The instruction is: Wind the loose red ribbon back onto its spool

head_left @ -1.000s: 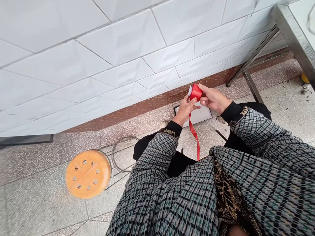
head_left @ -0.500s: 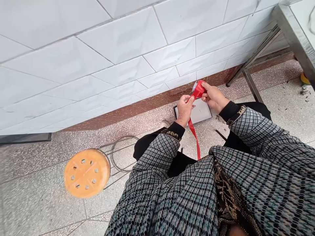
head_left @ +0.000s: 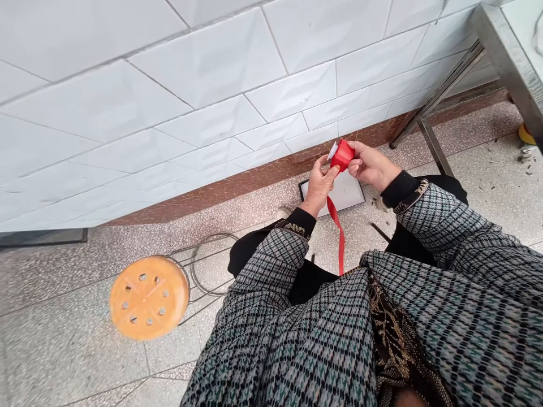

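A red ribbon roll (head_left: 343,155) with a white edge on its left side is held between my two hands, above the floor near the wall. My left hand (head_left: 321,183) is closed on the roll's lower left, thumb pressed against the red ribbon. From beneath that hand a loose ribbon tail (head_left: 336,226) hangs down toward my lap. My right hand (head_left: 370,164) pinches the roll's right side between thumb and fingers. Below the hands lies a shallow white tray or box lid (head_left: 348,190) with a dark rim, partly hidden by my left hand.
An orange stool (head_left: 148,298) with thin metal legs lies tipped over at the left. White wall tiles (head_left: 297,85) rise in front. At the right stands a metal-framed table (head_left: 504,56). Dark scraps (head_left: 492,151) are scattered on the floor at right.
My left hand has moved up the ribbon from the tail to the roll itself. The roll has turned slightly, and my right hand has shifted a little to the right.
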A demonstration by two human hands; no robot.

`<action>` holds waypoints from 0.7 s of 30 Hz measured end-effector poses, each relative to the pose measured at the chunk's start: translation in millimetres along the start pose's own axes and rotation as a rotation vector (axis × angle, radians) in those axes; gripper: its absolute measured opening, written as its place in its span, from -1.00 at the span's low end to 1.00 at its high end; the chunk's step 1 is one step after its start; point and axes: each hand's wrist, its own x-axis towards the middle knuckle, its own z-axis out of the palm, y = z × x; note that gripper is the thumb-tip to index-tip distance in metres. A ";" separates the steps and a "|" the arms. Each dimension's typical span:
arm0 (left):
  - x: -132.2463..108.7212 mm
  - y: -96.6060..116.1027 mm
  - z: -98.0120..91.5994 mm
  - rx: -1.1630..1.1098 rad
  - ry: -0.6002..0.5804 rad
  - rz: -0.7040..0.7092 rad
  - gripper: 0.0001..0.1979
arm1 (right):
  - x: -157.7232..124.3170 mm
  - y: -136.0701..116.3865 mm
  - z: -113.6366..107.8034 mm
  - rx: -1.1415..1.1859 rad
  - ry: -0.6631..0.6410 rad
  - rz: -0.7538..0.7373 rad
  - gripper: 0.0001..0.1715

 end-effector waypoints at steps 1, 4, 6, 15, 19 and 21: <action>0.5 1.2 -0.9 -0.004 -0.030 0.001 -0.22 | -1.7 -2.0 0.3 0.001 -0.006 0.034 -0.75; 0.4 5.7 -3.8 0.000 -0.116 0.017 -0.20 | -6.1 -8.6 0.3 0.002 -0.025 0.136 -0.75; -0.3 8.1 -5.7 0.004 -0.166 -0.001 -0.25 | -8.4 -12.4 -0.6 0.007 -0.045 0.183 -0.74; -3.0 10.8 -1.9 -0.067 -0.137 -0.028 -0.26 | -15.9 14.5 -0.4 -0.126 -0.116 -0.047 -0.73; -2.1 10.6 -1.0 -0.041 -0.108 -0.042 -0.25 | -12.0 21.4 -0.3 -0.134 -0.087 -0.131 -0.72; -1.6 11.1 -2.0 -0.025 -0.118 -0.046 -0.24 | -9.8 15.9 -1.5 -0.075 -0.079 -0.089 -0.74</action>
